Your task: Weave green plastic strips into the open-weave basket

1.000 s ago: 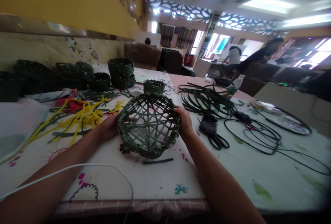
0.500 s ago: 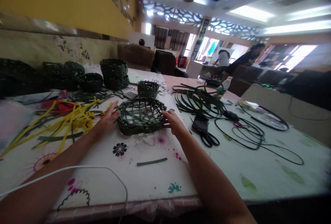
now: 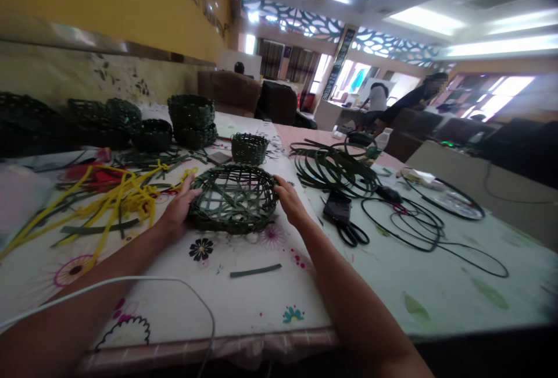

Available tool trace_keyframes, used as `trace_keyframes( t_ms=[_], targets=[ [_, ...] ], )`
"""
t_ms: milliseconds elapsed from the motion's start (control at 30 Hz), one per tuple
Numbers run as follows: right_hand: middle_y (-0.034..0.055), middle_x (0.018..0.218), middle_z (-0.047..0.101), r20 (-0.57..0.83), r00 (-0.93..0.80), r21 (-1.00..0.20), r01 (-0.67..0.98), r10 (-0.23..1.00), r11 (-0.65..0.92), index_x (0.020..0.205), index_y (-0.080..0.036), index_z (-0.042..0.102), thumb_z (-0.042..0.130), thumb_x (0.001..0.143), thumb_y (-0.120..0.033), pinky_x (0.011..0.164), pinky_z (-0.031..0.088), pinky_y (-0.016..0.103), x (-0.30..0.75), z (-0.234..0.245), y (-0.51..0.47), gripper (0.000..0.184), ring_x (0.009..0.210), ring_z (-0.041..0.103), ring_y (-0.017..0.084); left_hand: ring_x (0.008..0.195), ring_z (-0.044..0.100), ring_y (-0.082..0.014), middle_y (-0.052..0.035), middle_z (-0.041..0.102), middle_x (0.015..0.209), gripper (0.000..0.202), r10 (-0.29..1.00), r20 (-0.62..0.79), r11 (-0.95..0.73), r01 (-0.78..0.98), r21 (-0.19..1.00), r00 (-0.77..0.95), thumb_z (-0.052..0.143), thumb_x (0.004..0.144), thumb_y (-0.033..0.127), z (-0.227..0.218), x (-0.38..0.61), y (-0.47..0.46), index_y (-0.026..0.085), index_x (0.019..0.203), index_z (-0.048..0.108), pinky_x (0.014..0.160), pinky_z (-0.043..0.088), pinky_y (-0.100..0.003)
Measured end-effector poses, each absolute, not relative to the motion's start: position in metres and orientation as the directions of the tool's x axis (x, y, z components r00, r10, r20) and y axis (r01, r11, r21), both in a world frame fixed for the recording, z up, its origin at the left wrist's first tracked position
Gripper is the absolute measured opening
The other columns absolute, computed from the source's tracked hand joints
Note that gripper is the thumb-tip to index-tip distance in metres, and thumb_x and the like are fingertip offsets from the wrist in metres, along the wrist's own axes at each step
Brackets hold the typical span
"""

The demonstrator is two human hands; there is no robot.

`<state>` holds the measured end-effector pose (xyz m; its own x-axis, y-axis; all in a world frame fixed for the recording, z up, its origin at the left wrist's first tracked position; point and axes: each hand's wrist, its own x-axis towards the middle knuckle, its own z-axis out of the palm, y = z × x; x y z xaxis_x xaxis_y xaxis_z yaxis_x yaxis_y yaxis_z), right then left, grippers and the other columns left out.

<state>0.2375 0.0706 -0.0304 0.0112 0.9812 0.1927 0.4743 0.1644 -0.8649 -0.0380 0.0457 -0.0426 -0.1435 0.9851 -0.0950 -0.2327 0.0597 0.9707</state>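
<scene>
A half-woven basket of green strips [image 3: 233, 206], with open gaps in its weave, sits on the floral tablecloth [image 3: 244, 302]. My left hand [image 3: 178, 210] grips its left rim, and my right hand [image 3: 289, 199] curls over its right rim. Just beyond it stands a small, tightly woven green basket [image 3: 248, 149]. Tangled yellow strips [image 3: 122, 200] lie to the left of my left hand. A loose green strip [image 3: 255, 270] lies on the cloth nearer me.
Stacked woven baskets [image 3: 192, 119] stand at the far left. On the right lie coiled green strips [image 3: 331, 168], a phone [image 3: 337, 208], black-handled scissors [image 3: 353, 234] and black strip coils [image 3: 405, 221]. A white cable [image 3: 108, 285] crosses my left forearm. Two people [image 3: 405, 102] stand beyond.
The basket has gone from tilted up in my hands to lying low on the cloth. My hands, apart and barely touching it half a second ago, now close on its rim.
</scene>
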Motion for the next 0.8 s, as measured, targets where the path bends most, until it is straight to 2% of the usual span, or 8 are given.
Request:
trace_keyframes(
  t_ms=[67,200,400,467,533,633,733,800],
  targets=[
    [0.01,0.137,0.062,0.215,0.023,-0.779,0.606,0.976,0.158,0.135,-0.013,0.056,0.035,0.084,-0.017,0.107,0.041,0.033,0.235,-0.031,0.071,0.055,0.126,0.054,0.021,0.096,0.07,-0.018,-0.0038,0.06,0.141,0.078,0.977,-0.141,0.09,-0.288,0.954,-0.162,0.064,0.078,0.027,-0.043,-0.033,0.044,0.035,0.152,0.039,0.079,0.061,-0.029],
    [0.0168,0.125,0.066,0.196,0.029,-0.7,0.704,0.98,0.119,0.132,-0.009,0.056,0.036,0.083,-0.012,0.105,0.04,0.038,0.227,-0.031,0.072,0.053,0.12,0.058,0.027,0.081,0.069,-0.0136,-0.0042,0.07,0.123,0.078,0.966,-0.13,0.052,-0.325,0.944,-0.224,0.063,0.076,0.023,-0.044,-0.026,0.043,0.029,0.151,0.043,0.068,0.057,-0.022],
    [0.0164,0.121,0.068,0.181,-0.03,-0.616,0.776,0.983,0.137,0.128,-0.012,0.058,0.039,0.086,-0.012,0.103,0.041,0.038,0.225,-0.027,0.07,0.047,0.117,0.06,0.028,0.073,0.067,-0.012,-0.0027,0.073,0.11,0.076,0.967,-0.11,0.019,-0.369,0.929,-0.229,0.063,0.072,0.018,-0.042,-0.024,0.045,0.028,0.146,0.049,0.058,0.053,-0.018],
    [0.017,0.121,0.068,0.179,-0.033,-0.615,0.776,0.983,0.138,0.128,-0.011,0.058,0.039,0.09,-0.017,0.102,0.042,0.039,0.23,-0.026,0.07,0.043,0.116,0.061,0.028,0.07,0.067,-0.0128,-0.0024,0.072,0.106,0.079,0.973,-0.118,0.039,-0.366,0.93,-0.197,0.064,0.069,0.018,-0.039,-0.027,0.046,0.029,0.146,0.048,0.056,0.053,-0.02],
    [0.0172,0.123,0.067,0.18,-0.03,-0.624,0.769,0.983,0.137,0.129,-0.011,0.058,0.043,0.093,-0.028,0.1,0.044,0.039,0.235,-0.025,0.073,0.042,0.116,0.061,0.028,0.066,0.066,-0.0135,-0.0028,0.072,0.103,0.082,0.974,-0.124,0.052,-0.347,0.936,-0.189,0.065,0.066,0.017,-0.036,-0.031,0.047,0.029,0.145,0.049,0.055,0.054,-0.022],
    [0.0181,0.139,0.058,0.193,-0.039,-0.642,0.751,0.98,0.156,0.139,-0.011,0.049,0.045,0.096,-0.045,0.101,0.045,0.036,0.239,-0.019,0.085,0.055,0.124,0.058,0.026,0.065,0.066,-0.0148,-0.0036,0.072,0.102,0.082,0.971,-0.15,0.087,-0.309,0.947,-0.188,0.065,0.063,0.016,-0.034,-0.036,0.049,0.028,0.143,0.052,0.054,0.055,-0.023],
    [0.0184,0.149,0.05,0.193,-0.102,-0.643,0.739,0.976,0.204,0.144,-0.011,0.044,0.039,0.099,-0.046,0.105,0.041,0.035,0.234,-0.01,0.103,0.058,0.132,0.051,0.024,0.07,0.067,-0.0147,-0.0039,0.071,0.11,0.08,0.966,-0.154,0.093,-0.278,0.956,-0.206,0.065,0.063,0.016,-0.039,-0.04,0.052,0.029,0.141,0.055,0.055,0.055,-0.022],
    [0.0164,0.14,0.058,0.168,-0.164,-0.633,0.738,0.972,0.234,0.136,-0.013,0.053,0.038,0.1,-0.043,0.104,0.041,0.034,0.228,-0.006,0.113,0.049,0.128,0.054,0.024,0.074,0.067,-0.0141,-0.0037,0.07,0.116,0.078,0.963,-0.139,0.078,-0.255,0.964,-0.231,0.065,0.064,0.017,-0.044,-0.041,0.054,0.029,0.141,0.055,0.057,0.054,-0.021]
  ],
)
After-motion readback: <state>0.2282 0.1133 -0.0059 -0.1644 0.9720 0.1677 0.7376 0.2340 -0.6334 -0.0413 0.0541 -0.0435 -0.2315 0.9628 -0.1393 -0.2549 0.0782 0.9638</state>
